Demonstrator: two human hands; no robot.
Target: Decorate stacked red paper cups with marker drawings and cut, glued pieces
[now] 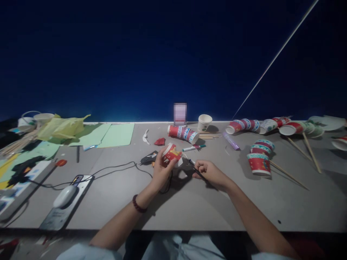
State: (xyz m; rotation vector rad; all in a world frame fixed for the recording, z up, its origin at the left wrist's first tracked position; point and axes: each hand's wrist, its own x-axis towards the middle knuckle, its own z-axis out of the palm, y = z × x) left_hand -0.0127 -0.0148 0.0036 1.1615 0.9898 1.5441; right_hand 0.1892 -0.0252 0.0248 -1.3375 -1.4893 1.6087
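My left hand [162, 169] is closed around a red paper cup [172, 152] with yellow figures, which it holds tilted above the table. The cup's near right edge looks cut, with a pale flap hanging from it. In my right hand [207, 172] is a thin black pen-like tool [200, 173], its tip pointing toward the cup but apart from it; its exact kind is unclear. Just behind my left hand a black glue gun [149, 157] lies on the table, partly hidden. A red scrap [159, 141] and a joined row of patterned cups [183, 133] lie beyond.
A white cup [204, 123], a green marker [193, 147] and a purple tube [231, 141] are farther back. Several joined cups [259, 164] with sticks lie right. To the left are green paper [116, 136], a phone [65, 206], a power strip [29, 184] and a trailing cord [116, 166].
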